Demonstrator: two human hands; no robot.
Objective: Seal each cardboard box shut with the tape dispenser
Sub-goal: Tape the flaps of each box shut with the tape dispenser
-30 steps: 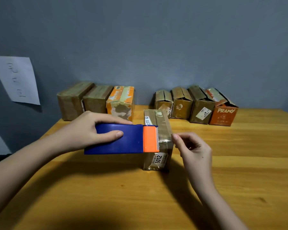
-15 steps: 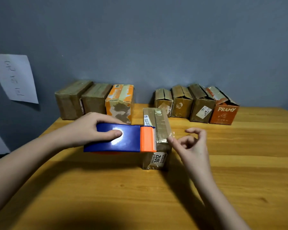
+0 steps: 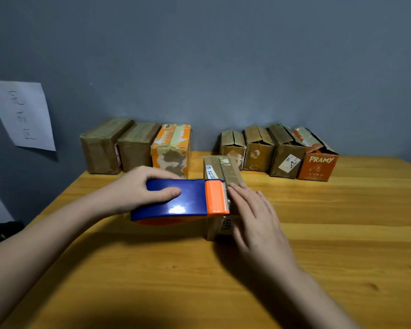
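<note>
A small brown cardboard box [image 3: 220, 168] stands in the middle of the wooden table [image 3: 342, 245], with tape running along its top. My left hand [image 3: 133, 188] grips a blue tape dispenser [image 3: 178, 198] whose orange toothed head [image 3: 215, 198] lies on the box's near end. My right hand [image 3: 254, 217] lies flat with straight fingers on the box's top and near right side, right beside the cutter teeth. It hides most of the box's front label.
Three closed boxes [image 3: 135, 146] stand in a row at the back left against the grey wall. Several boxes with loose top flaps [image 3: 278, 150] stand at the back right, the last one orange. A paper sheet [image 3: 22, 115] hangs on the wall at left.
My right hand let go of its pinch beside the box, opened, and came down flat on the box's top. The dispenser slid slightly left and its head dropped toward the box's near end.
</note>
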